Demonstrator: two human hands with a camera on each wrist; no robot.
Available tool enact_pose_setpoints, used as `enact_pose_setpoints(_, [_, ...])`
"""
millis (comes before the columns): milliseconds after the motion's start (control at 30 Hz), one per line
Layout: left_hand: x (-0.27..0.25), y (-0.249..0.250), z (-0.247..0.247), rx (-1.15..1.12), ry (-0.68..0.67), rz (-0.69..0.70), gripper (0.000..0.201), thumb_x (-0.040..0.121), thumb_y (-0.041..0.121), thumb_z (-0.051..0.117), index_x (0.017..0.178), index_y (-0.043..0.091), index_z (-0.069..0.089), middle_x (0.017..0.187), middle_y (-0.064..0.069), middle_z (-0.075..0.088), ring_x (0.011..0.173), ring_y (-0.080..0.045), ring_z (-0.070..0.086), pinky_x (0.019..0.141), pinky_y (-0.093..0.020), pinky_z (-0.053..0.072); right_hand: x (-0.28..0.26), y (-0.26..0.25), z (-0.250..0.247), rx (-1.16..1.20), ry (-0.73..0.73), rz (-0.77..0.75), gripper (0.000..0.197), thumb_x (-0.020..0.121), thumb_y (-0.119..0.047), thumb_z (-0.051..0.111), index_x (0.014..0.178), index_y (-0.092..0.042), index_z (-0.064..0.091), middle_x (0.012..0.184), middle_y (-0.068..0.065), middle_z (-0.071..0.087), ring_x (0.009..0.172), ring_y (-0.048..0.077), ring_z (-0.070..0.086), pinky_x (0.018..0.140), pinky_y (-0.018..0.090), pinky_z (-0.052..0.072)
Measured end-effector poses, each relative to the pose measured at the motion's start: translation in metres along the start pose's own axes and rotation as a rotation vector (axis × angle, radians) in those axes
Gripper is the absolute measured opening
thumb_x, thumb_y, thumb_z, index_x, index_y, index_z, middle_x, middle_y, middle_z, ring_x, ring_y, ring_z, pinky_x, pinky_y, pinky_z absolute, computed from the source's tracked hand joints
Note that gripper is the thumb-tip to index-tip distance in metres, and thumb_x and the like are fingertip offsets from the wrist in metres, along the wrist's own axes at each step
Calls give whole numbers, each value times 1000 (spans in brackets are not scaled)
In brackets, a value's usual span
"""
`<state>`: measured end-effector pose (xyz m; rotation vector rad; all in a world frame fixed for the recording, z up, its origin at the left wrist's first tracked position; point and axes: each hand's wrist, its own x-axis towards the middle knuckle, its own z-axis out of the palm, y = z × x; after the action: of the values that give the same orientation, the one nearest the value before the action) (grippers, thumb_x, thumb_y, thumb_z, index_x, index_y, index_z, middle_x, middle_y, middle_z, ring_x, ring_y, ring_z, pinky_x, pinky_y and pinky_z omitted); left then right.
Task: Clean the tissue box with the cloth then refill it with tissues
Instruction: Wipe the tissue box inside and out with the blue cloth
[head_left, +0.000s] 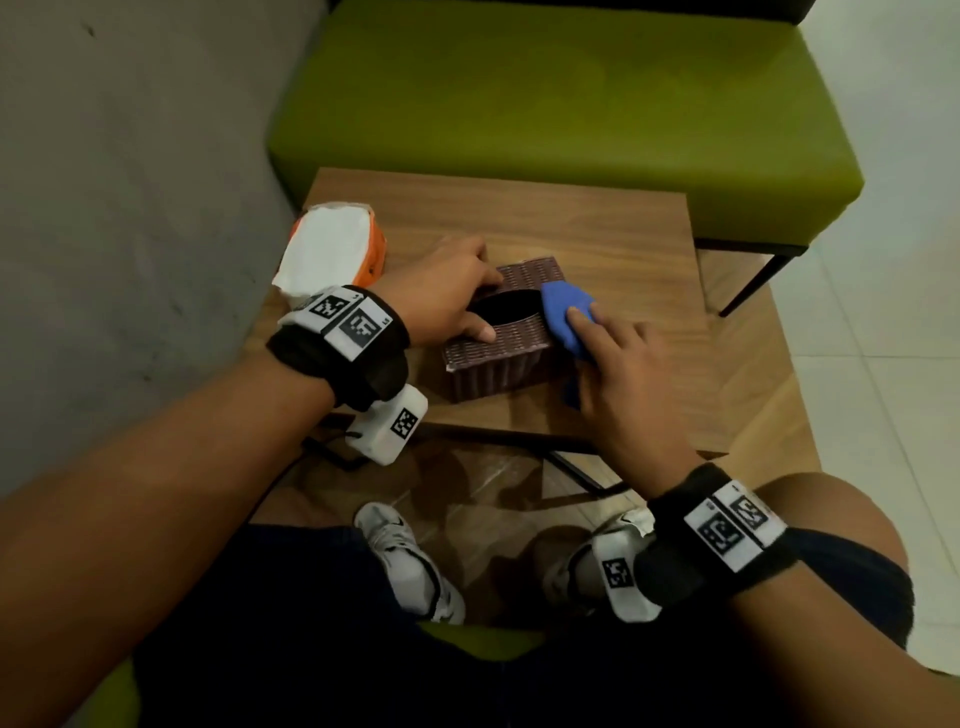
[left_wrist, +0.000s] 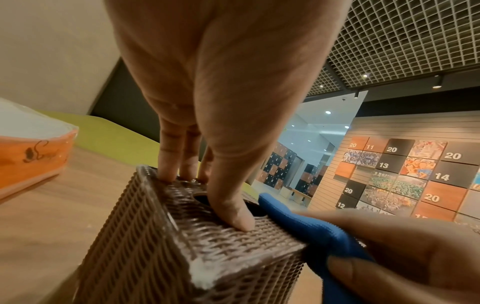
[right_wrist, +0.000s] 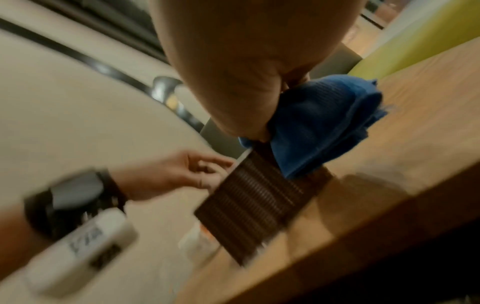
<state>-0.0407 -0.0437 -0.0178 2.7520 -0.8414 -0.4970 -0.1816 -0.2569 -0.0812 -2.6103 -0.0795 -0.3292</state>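
Observation:
A brown woven tissue box with a dark oval opening stands on the small wooden table. My left hand lies over its top: the fingers press on the far edge and the thumb presses beside the opening. My right hand holds a folded blue cloth against the box's top right edge, pinched between the fingers above and the thumb below. The cloth drapes down the box's right side. The inside of the box is hidden.
An opened orange pack of white tissues lies at the table's left back corner, close behind my left wrist. A green bench runs behind the table and a grey wall stands at the left. My knees and shoes are below the near edge.

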Motion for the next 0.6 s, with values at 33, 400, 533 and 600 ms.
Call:
enact_pose_setpoints(33, [-1, 0, 2, -5, 5, 2, 66, 88, 38, 84, 146, 16, 63, 131, -11, 50, 130, -33, 45, 94, -33, 35, -2, -2, 6, -41, 6, -6, 53, 95, 0, 63, 148, -7, 56, 151, 20, 54, 119, 36, 52, 101, 46, 46])
enact_pose_setpoints(400, [-13, -7, 1, -15, -50, 76, 73, 87, 29, 86, 152, 11, 57, 129, -15, 51, 121, -32, 49, 89, -32, 34, -20, -13, 9, -192, 11, -174, 52, 97, -6, 69, 147, -6, 57, 155, 14, 55, 126, 34, 48, 104, 44, 46])
enact_pose_setpoints(533, [-14, -3, 6, -13, -49, 70, 69, 86, 25, 86, 147, 9, 60, 128, -15, 49, 122, -31, 47, 95, -35, 38, -16, -34, 14, -131, 113, -12, 48, 94, 0, 64, 142, -4, 62, 151, 17, 58, 125, 34, 47, 103, 48, 47])
enact_pose_setpoints(600, [-15, -2, 8, 21, -45, 69, 62, 84, 18, 87, 140, 6, 64, 127, -17, 49, 121, -34, 49, 94, -37, 38, -34, -57, 25, -155, 17, -163, 52, 94, 1, 63, 145, -5, 59, 153, 16, 55, 131, 35, 47, 103, 49, 48])
